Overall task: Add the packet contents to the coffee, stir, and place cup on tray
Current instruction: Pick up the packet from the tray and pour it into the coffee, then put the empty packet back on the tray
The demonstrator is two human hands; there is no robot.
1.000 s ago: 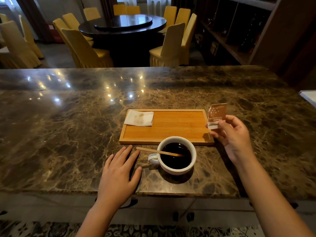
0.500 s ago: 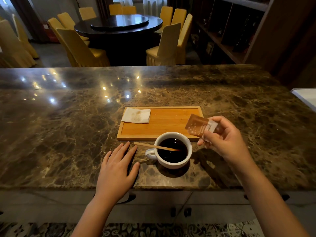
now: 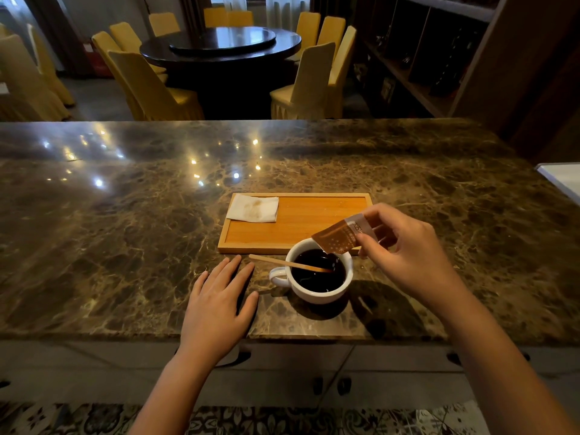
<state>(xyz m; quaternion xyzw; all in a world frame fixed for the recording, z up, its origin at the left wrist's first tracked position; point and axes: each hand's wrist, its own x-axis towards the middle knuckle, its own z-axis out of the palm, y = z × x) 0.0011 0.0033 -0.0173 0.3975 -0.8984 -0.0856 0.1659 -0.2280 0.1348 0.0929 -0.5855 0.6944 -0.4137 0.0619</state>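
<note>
A white cup (image 3: pixel 317 293) of black coffee stands on the marble counter just in front of the wooden tray (image 3: pixel 307 233). A wooden stir stick (image 3: pixel 282 262) leans in the cup, its end out over the handle side. My right hand (image 3: pixel 405 255) pinches a small brown packet (image 3: pixel 340 238), tilted with its lower corner over the cup's far rim. My left hand (image 3: pixel 219 302) lies flat on the counter to the left of the cup, fingers apart, holding nothing.
A stained white napkin (image 3: pixel 254 208) lies in the tray's back left corner. The marble counter (image 3: pixel 125 230) runs wide to both sides; its front edge is close to me. A white surface (image 3: pixel 565 180) shows at the far right. Yellow chairs and a round table stand beyond.
My right hand has brought the packet from beside the tray's right end leftward and down, tipping it over the cup. The left hand has stayed flat on the counter.
</note>
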